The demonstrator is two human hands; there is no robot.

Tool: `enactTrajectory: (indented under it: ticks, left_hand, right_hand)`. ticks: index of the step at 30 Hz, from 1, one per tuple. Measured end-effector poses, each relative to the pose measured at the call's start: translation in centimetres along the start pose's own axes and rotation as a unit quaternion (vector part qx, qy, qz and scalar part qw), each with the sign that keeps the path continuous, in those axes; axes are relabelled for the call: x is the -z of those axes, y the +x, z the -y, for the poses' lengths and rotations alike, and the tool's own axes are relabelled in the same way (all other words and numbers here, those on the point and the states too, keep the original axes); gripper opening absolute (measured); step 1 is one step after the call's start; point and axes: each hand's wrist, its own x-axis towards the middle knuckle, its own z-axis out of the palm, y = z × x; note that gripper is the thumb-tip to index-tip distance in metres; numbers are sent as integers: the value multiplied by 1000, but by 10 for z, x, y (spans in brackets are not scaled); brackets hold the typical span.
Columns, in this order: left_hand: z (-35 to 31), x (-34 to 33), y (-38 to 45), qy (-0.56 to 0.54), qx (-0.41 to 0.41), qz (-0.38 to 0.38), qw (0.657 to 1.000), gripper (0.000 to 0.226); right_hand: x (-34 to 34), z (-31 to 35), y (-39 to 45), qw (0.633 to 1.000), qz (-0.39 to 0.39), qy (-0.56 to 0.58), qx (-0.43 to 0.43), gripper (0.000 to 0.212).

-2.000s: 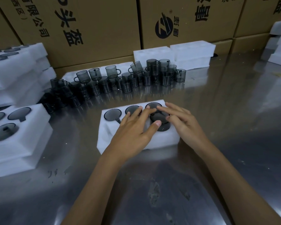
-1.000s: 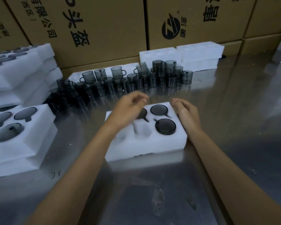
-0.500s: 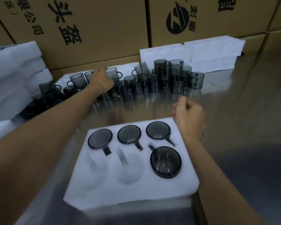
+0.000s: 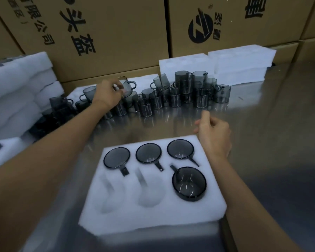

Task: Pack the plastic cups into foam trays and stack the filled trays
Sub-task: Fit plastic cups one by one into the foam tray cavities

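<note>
foam tray (image 4: pixel 153 215) lies on the steel bench (image 4: pixel 262 142) just near-left of the right hand (image 4: pixel 214 135), whose fingers curl loosely on nothing. four smoky cups (image 4: pixel 189 183) sit in its pockets; two near pockets are bare. far off, the left hand (image 4: pixel 107 93) pinches a cup (image 4: pixel 126 85) atop the loose cup pile (image 4: pixel 189 91).

Under your fingers (image 4: pixel 119 87) the cup (image 4: pixel 126 86) is smoky, glossy clear plastic. The foam tray (image 4: pixel 153 215) near your right hand (image 4: pixel 214 137) looks matt, soft and white. The tabletop (image 4: pixel 262 142) is brushed, reflective metal; beyond stand matt cardboard boxes (image 4: pixel 116 33).
</note>
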Motion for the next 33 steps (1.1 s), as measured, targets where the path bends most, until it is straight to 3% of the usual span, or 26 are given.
enactTrajectory:
  ticks: [7, 12, 14, 16, 19, 24, 29, 33]
  left_hand:
    - [-9, 36, -105, -155, -19, 0, 988, 13]
    - [-24, 57, -171, -255, -8, -65, 965, 35]
    - [-31, 64, -191, -243, -28, -82, 966, 51]
    - [-39, 68, -210, -234, -55, -99, 966, 61]
    - [-51, 66, -234, -224, -110, -128, 960, 59]
    - [-59, 61, -258, -216, -131, -135, 958, 55]
    - [-60, 61, -258, -199, -120, -72, 970, 61]
    - [-64, 69, -261, -217, -135, 81, 964, 65]
  right_hand:
    - [15, 4, -9, 991, 89, 100, -28, 37]
    - [40, 11, -23, 969, 179, 155, -63, 37]
    - [50, 23, -39, 969, 191, 157, -12, 33]
    - [58, 39, -64, 967, 163, 156, 116, 21]
    - [59, 58, -106, 937, 189, 140, 259, 12]
    - [50, 65, -133, 930, 235, 155, 236, 3]
    - [53, 62, -130, 934, 227, 199, 191, 9]
    - [58, 59, -122, 942, 205, 209, 163, 10]
